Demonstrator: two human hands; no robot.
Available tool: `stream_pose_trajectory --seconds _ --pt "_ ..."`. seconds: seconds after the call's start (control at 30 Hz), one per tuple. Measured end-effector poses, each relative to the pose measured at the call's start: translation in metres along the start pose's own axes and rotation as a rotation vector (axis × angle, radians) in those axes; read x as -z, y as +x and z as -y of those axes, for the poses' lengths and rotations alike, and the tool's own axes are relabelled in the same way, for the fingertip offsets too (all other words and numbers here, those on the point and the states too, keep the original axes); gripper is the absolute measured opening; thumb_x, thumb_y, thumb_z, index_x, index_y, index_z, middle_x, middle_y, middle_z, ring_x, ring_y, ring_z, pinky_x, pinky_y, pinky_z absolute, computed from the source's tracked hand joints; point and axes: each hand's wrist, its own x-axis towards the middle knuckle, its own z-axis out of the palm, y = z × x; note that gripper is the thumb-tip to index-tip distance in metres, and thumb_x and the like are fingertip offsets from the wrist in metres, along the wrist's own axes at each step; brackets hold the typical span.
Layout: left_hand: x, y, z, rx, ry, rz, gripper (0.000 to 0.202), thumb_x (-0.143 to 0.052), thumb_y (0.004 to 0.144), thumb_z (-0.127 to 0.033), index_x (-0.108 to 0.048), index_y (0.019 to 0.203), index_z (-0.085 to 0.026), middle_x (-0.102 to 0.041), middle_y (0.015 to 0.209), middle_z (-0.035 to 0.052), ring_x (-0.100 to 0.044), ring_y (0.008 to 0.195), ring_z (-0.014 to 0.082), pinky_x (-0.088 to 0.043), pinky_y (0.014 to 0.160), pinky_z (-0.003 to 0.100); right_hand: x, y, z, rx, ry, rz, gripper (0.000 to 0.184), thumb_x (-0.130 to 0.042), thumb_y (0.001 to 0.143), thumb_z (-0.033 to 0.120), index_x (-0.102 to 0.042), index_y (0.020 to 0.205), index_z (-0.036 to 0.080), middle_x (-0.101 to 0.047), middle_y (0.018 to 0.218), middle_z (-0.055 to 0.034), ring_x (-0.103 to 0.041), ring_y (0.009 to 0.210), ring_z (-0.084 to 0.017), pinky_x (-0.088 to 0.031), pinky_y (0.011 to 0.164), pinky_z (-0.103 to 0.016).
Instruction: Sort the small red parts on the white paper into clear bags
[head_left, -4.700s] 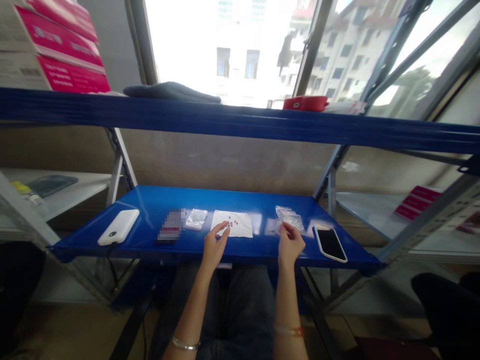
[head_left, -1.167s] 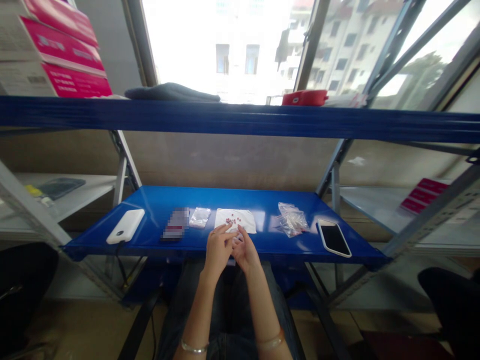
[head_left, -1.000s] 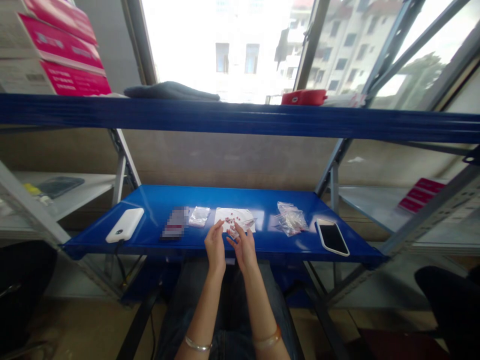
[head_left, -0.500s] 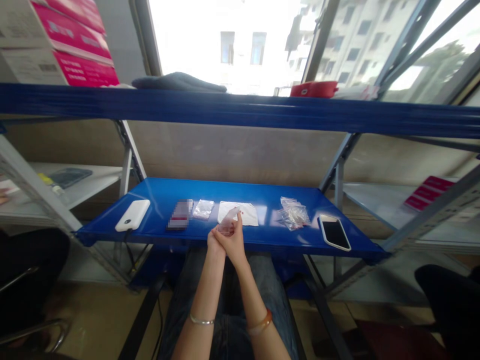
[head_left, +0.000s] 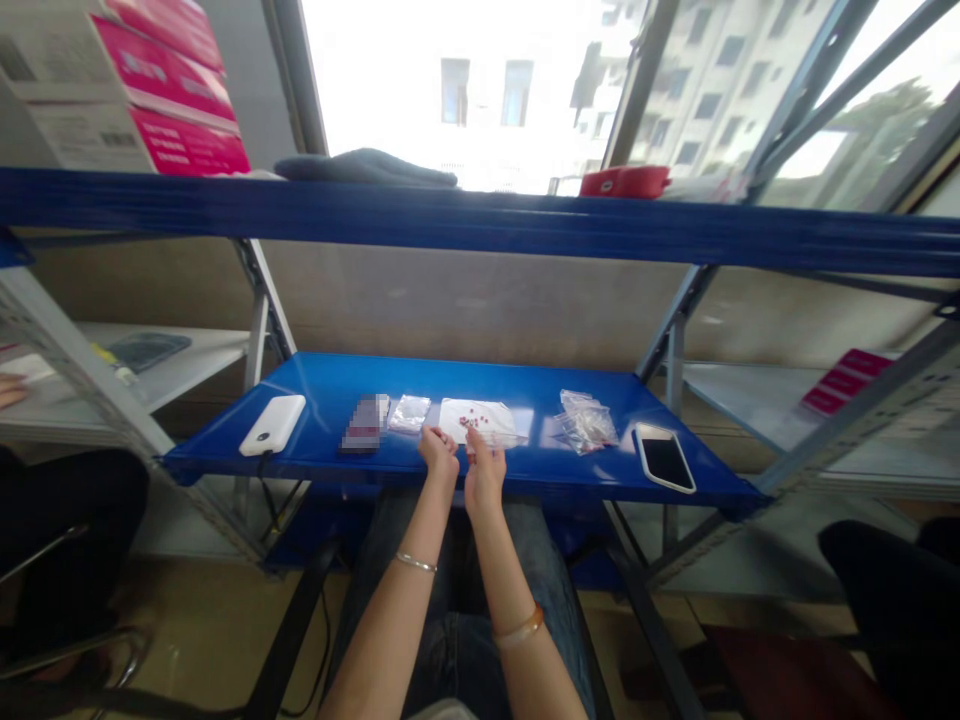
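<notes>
Several small dark-red beads [head_left: 472,420] lie scattered on a white sheet [head_left: 450,408] in front of me. My left hand [head_left: 440,452] is closed just before the sheet's near left edge; whatever its fingers hold is too small to make out. Beside it, slightly apart, my right hand [head_left: 484,478] pinches a clear plastic bag [head_left: 506,440], which spreads over the near right part of the sheet. To the left sits a stack of small clear bags [head_left: 409,413]. A loose pile of filled clear bags [head_left: 589,422] is farther right.
Along the blue table [head_left: 480,370] are a white power bank [head_left: 273,425] with a cable, a blurred-out item [head_left: 365,425], and a phone [head_left: 664,458] at the right. A blue shelf beam [head_left: 480,215] crosses above, with metal posts at both sides. Another person's hand [head_left: 10,390] shows far left.
My hands have moved apart from each other. The clear bag, held up between them before, is now low over the sheet, and several beads now show on the sheet.
</notes>
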Motion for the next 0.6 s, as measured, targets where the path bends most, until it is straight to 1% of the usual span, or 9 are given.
stream_pose_trajectory --seconds 0.03,0.07,0.1,0.17,0.23,0.33,0.47,0.6 --pt "-0.006 0.008 -0.002 -0.033 0.063 -0.043 0.03 -0.032 0.082 -0.028 -0.035 0.052 -0.022 -0.029 0.041 -0.006 -0.037 0.038 0.0102 -0.032 0.043 0.024 0.002 0.003 0.003 -0.047 0.031 -0.007 0.058 -0.075 0.056 0.029 -0.053 0.108 0.015 -0.064 0.11 -0.0105 -0.062 0.097 -0.019 -0.052 0.07 -0.025" --pt "-0.012 0.016 -0.004 -0.074 0.128 -0.081 0.031 -0.032 0.082 -0.029 -0.035 0.052 -0.022 -0.03 0.042 -0.0054 -0.038 0.041 0.0109 -0.032 0.046 0.025 0.005 0.006 0.005 -0.085 0.051 -0.017 0.054 -0.075 0.056 0.029 -0.055 0.104 0.015 -0.064 0.108 -0.0101 -0.063 0.094 -0.019 -0.052 0.068 -0.024" --pt "-0.017 0.023 -0.006 -0.121 0.194 -0.108 0.033 -0.035 0.082 -0.031 -0.036 0.051 -0.022 -0.034 0.043 -0.0038 -0.042 0.045 0.0121 -0.033 0.049 0.025 0.007 0.009 0.008 -0.109 0.064 -0.03 0.05 -0.075 0.055 0.028 -0.057 0.1 0.015 -0.065 0.107 -0.0095 -0.064 0.092 -0.019 -0.051 0.065 -0.023" --pt "-0.025 0.037 -0.006 -0.209 0.32 -0.132 0.035 -0.039 0.081 -0.033 -0.038 0.048 -0.021 -0.043 0.047 0.0001 -0.048 0.056 0.0153 -0.034 0.056 0.027 0.012 0.013 0.012 -0.112 0.084 -0.068 0.046 -0.076 0.054 0.026 -0.058 0.095 0.016 -0.065 0.105 -0.0082 -0.064 0.089 -0.018 -0.051 0.062 -0.022" --pt "-0.03 0.047 -0.002 -0.272 0.429 -0.136 0.037 -0.039 0.082 -0.034 -0.039 0.047 -0.021 -0.05 0.051 0.0043 -0.052 0.063 0.0181 -0.034 0.06 0.028 0.016 0.016 0.014 -0.095 0.108 -0.09 0.048 -0.077 0.052 0.024 -0.057 0.095 0.017 -0.065 0.104 -0.0071 -0.064 0.088 -0.017 -0.051 0.061 -0.021" --pt "-0.031 0.053 0.007 -0.343 0.557 -0.111 0.039 -0.035 0.084 -0.035 -0.043 0.048 -0.021 -0.056 0.055 0.0082 -0.053 0.066 0.0197 -0.034 0.062 0.029 0.022 0.019 0.014 -0.067 0.099 -0.108 0.053 -0.078 0.05 0.022 -0.055 0.097 0.017 -0.065 0.102 -0.0064 -0.064 0.09 -0.017 -0.051 0.062 -0.021" --pt "-0.032 0.054 0.017 -0.426 0.673 -0.031 0.04 -0.04 0.084 -0.036 -0.043 0.048 -0.021 -0.056 0.054 0.0068 -0.052 0.065 0.018 -0.034 0.062 0.027 0.03 0.025 0.013 -0.005 0.005 -0.109 0.055 -0.078 0.053 0.027 -0.052 0.102 0.017 -0.065 0.1 -0.0064 -0.063 0.094 -0.019 -0.052 0.067 -0.025" --pt "-0.031 0.056 0.02 -0.474 0.716 -0.011 0.038 -0.04 0.085 -0.033 -0.043 0.05 -0.02 -0.057 0.057 0.0066 -0.052 0.065 0.0171 -0.034 0.063 0.027 0.036 0.03 0.013 0.024 -0.028 -0.116 0.056 -0.078 0.053 0.029 -0.051 0.101 0.017 -0.065 0.096 -0.0058 -0.062 0.095 -0.019 -0.052 0.07 -0.027"
